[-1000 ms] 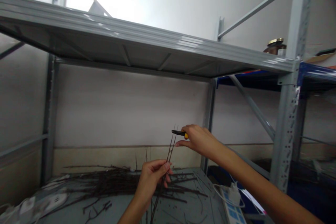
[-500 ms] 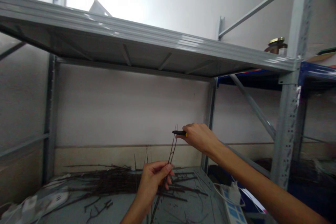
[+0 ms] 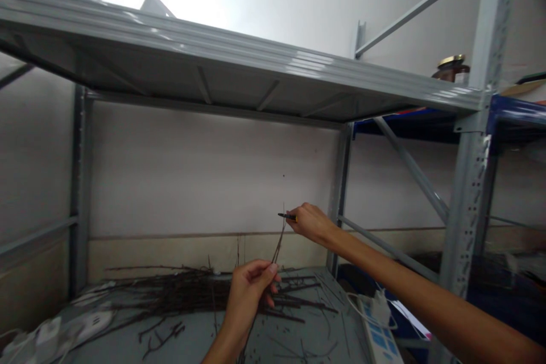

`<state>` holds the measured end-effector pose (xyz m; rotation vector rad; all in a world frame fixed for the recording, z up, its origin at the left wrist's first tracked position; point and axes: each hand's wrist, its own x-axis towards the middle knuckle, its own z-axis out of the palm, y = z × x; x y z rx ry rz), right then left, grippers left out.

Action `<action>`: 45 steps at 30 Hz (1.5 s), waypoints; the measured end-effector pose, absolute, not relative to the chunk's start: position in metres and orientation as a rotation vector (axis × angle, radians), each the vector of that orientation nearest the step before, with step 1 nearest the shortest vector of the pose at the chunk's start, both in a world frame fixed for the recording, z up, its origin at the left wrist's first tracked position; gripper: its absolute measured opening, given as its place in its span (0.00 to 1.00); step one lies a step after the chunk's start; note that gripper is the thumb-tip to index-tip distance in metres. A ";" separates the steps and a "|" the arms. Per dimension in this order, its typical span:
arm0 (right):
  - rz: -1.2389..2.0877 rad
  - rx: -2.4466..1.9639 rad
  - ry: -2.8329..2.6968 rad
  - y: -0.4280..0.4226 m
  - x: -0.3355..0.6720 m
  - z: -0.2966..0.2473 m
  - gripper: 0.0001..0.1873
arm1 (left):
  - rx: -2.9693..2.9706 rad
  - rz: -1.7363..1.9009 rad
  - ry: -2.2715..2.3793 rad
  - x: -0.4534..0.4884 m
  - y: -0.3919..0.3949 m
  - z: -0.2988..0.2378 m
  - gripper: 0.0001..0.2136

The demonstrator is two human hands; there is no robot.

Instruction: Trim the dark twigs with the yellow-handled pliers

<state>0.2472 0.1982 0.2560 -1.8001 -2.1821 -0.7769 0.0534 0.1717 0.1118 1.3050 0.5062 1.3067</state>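
My left hand (image 3: 252,290) pinches a thin forked brown twig (image 3: 278,247) between thumb and fingers, its tip pointing up and its lower stem running down past my wrist. My right hand (image 3: 310,220) is closed around small clippers (image 3: 288,216) with dark jaws and a bit of yellow at the handle. Those jaws lie across the upper part of the twig. Most of the handle is hidden in my palm. Beyond my left hand, a pile of dark twigs (image 3: 183,293) lies on the grey shelf top (image 3: 115,341).
A metal shelf (image 3: 239,48) spans overhead, with an upright post (image 3: 463,199) at right. White power strips lie at the lower left (image 3: 91,324) and lower right (image 3: 379,335). A short branched twig (image 3: 160,341) lies in front of the pile. A gold-lidded jar (image 3: 452,68) stands above.
My right hand has shifted slightly left with the clippers. The twig's two upper tips now look closer together, and a tiny dark speck shows in the air above them.
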 end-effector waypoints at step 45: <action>-0.543 -1.581 -2.169 0.216 0.222 0.249 0.20 | 1.044 1.402 0.483 0.035 0.178 0.111 0.20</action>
